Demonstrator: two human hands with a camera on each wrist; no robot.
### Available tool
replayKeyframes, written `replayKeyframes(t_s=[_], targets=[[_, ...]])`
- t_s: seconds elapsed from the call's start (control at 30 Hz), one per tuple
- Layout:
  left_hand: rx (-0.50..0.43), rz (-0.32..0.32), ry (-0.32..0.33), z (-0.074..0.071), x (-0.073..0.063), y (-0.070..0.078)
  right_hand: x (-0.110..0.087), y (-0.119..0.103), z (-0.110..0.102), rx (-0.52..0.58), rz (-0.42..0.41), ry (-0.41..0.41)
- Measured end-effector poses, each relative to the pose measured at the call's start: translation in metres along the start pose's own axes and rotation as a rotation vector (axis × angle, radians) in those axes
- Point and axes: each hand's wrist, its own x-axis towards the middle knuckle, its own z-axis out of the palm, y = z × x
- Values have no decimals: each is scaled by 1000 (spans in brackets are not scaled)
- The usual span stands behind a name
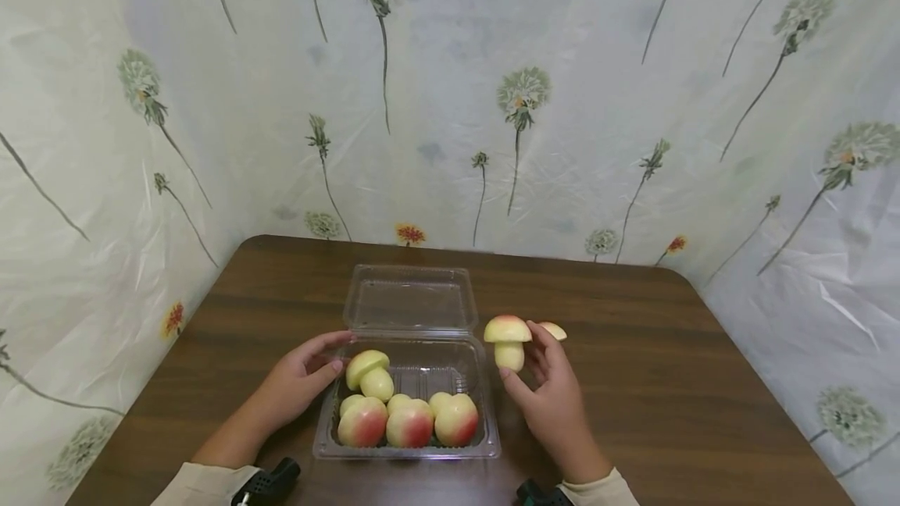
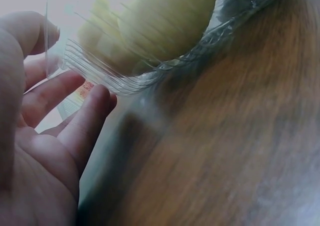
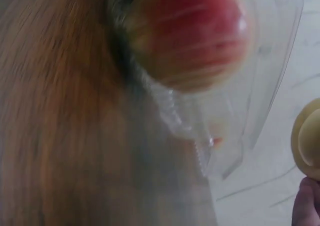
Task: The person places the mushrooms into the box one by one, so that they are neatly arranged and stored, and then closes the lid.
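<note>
A clear plastic container (image 1: 408, 453) lies on the table with its hinged lid (image 1: 411, 299) folded back. Along its front sit three yellow mushrooms with red-blushed caps (image 1: 410, 422), and a fourth mushroom (image 1: 369, 369) leans at the back left. My left hand (image 1: 304, 377) holds the container's left rim between thumb and fingers; the left wrist view shows fingertips (image 2: 97, 98) against the ribbed wall. Just right of the container, my right hand (image 1: 551, 397) pinches another mushroom (image 1: 508, 343) upright, stem down. Only its edge shows in the right wrist view.
Behind the right fingers, one more mushroom (image 1: 553, 330) is partly hidden. The brown wooden table (image 1: 654, 381) stretches to both sides. A pale sheet with dandelion prints (image 1: 450, 100) hangs around the table's back and sides.
</note>
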Motion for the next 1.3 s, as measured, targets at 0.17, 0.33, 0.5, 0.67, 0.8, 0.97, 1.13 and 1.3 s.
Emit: replayKeyframes(t_s=[0.17,0.33,0.5,0.67,0.8,0.97,1.13,1.3], targets=[[-11,-13,-2,1,0,0,5,-5,4,-40,-20,-78],[-27,-11,4,1,1,2,11,-16,12,-63,-73,-175],[-29,-10,-11,0,1,1,15,-30,21,-75,-104,-241],[-29,-15,-5,-1,0,0,18,-37,33,-80,-85,-281],[-29,-15,-8,-1,1,-2,20,-41,40,-112,-57,-319],[-30,-16,-9,-1,1,-1,21,-45,48,-146,-18,-386],[-20,-8,-14,-1,1,-1,19,-45,53,-156,-14,-392],[-13,-15,-5,0,1,-1,19,-45,59,-153,-11,-410]])
